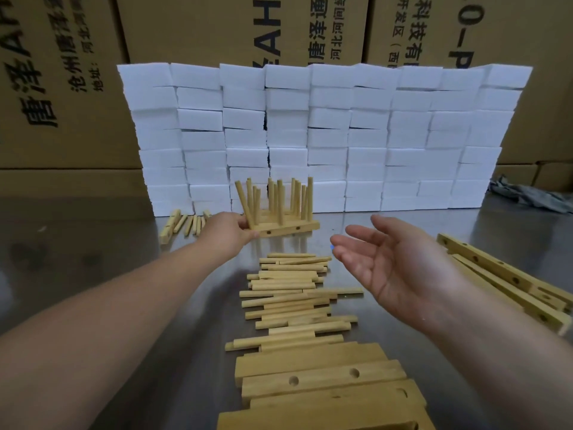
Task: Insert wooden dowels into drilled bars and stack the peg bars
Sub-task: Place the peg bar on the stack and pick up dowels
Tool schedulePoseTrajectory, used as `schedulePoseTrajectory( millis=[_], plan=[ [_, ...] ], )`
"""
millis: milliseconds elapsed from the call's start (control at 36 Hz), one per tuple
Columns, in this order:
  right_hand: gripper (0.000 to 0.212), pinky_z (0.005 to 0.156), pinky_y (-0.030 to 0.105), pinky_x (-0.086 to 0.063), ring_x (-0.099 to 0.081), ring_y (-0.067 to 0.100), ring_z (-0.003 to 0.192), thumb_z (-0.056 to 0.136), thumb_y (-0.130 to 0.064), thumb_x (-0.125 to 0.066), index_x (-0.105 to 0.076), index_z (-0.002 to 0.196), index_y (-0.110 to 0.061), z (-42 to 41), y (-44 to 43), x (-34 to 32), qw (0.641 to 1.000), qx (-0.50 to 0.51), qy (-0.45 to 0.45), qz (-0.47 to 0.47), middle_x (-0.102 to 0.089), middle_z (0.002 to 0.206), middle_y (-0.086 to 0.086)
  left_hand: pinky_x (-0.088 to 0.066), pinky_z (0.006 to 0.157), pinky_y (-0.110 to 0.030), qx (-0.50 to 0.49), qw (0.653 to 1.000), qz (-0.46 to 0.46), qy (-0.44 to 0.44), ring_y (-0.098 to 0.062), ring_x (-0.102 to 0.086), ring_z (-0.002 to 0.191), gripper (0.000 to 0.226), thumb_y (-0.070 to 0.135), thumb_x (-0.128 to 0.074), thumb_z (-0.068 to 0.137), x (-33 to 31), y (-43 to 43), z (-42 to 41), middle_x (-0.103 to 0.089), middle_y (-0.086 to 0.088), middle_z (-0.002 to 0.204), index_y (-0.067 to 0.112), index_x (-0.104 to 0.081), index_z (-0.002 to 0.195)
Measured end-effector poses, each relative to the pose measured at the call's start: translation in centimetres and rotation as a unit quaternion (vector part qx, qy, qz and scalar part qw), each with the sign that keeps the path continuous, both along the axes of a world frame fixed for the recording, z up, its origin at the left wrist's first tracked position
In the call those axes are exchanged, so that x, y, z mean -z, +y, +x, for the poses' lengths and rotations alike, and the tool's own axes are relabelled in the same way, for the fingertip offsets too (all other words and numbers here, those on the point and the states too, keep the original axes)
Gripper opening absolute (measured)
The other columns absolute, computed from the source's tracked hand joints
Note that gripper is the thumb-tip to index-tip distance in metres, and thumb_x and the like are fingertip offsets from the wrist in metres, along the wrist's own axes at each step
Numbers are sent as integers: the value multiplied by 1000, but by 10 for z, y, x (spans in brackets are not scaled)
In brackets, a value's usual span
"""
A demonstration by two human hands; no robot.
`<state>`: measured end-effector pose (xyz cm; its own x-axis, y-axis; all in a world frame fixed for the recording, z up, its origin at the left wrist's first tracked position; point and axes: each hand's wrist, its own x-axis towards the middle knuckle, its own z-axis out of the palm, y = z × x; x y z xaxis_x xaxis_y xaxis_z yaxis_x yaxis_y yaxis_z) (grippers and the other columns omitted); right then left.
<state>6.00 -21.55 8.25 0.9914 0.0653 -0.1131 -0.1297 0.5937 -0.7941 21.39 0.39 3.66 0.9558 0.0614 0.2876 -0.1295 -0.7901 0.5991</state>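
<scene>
Closest to the person lies a bundle of drilled bars (pixel 322 377), flat on the steel table (pixel 93 243), and just beyond it a loose pile of dowels (pixel 291 293) lying crosswise. These are round and could roll off the heap if a forearm brushes them on the way back. The right hand (pixel 393 259) hangs above the far end of that pile, palm up, fingers spread and relaxed, holding nothing. More spare bars (pixel 508 274) lie at an angle to its right, near enough for a careless elbow to catch. Farther out, the left hand (pixel 229 231) grips the left end of the peg bars (pixel 288 226), fingers curled on the front bar. The group stands on the table with its dowels pointing up, some of them leaning. That is the main risk: held at one end only, the set may swing or tip, and any dowel seated loosely could lean further or drop out if the bars are shoved. A few stray pegs (pixel 186 225) lie just left of the hand. Behind stands a wall of white foam blocks (pixel 325 135), stacked unevenly, which a hard push could disturb. Cardboard cartons (pixel 62 88) and a grey cloth (pixel 527 193) sit beyond.
</scene>
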Motion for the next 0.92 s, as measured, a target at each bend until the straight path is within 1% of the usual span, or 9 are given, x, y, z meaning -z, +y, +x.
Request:
schedulePoseTrajectory(
  millis=[56,167,306,389,444,556,722,861,917],
  plan=[
    [26,43,22,-53,-68,23,53,97,-22,-44,-55,96,2,0,1,1,1000,-2,0,-6,-70,69,19,-44,65,-27,-4,999,33,13,-16,-60,77,17,32,-68,82,12,-2,10,-67,2,81,19,-72,93],
    [22,42,22,-51,-67,23,51,95,-20,-47,-56,94,0,2,1,3,1000,-1,-2,-16,-69,65,16,-35,58,-25,-24,997,75,9,-7,-50,68,20,39,-66,82,27,-8,24,-57,11,74,25,-71,96],
    [21,40,21,-50,-66,22,49,94,-18,-47,-57,92,0,4,-1,4,1000,3,-8,-23,-68,61,15,-36,58,-26,-41,993,113,8,-14,-51,73,25,40,-63,83,30,-12,42,-62,3,85,21,-69,98],
    [20,40,21,-50,-66,22,48,94,-18,-47,-57,91,-1,4,-2,4,1000,0,-14,-26,-67,60,14,-35,53,-25,-53,992,119,9,-14,-52,71,23,39,-63,84,31,-13,50,-63,0,85,19,-69,95],
    [20,39,21,-49,-65,22,48,94,-18,-47,-57,90,-1,5,-3,4,999,-1,-18,-31,-67,59,14,-39,56,-27,-57,990,127,17,-16,-55,73,23,39,-62,84,30,-14,54,-63,-1,83,18,-69,92],
    [20,39,20,-48,-65,21,47,93,-18,-47,-58,89,-1,5,-2,5,999,-2,-19,-43,-66,59,12,-38,54,-28,-73,989,126,22,-17,-56,72,22,37,-60,86,30,-15,59,-61,-1,77,16,-68,90],
    [20,40,20,-49,-64,20,47,93,-18,-48,-60,89,-2,3,0,6,998,-17,-20,-61,-66,61,12,-40,62,-31,-99,987,126,21,-21,-54,77,24,33,-57,88,30,-16,61,-61,-6,88,12,-65,98],
    [21,40,21,-49,-64,19,48,93,-19,-47,-61,89,-3,3,0,8,996,-19,-29,-84,-67,62,10,-29,46,-27,-129,987,95,-14,-13,-44,59,16,28,-52,90,24,-20,48,-50,1,71,13,-55,88],
    [21,40,21,-49,-64,18,48,93,-19,-47,-61,90,-4,2,0,6,995,-19,-31,-89,-67,63,10,-27,45,-26,-125,989,78,-23,-12,-44,59,16,27,-49,92,19,-22,38,-51,1,72,13,-54,88]
  ],
)
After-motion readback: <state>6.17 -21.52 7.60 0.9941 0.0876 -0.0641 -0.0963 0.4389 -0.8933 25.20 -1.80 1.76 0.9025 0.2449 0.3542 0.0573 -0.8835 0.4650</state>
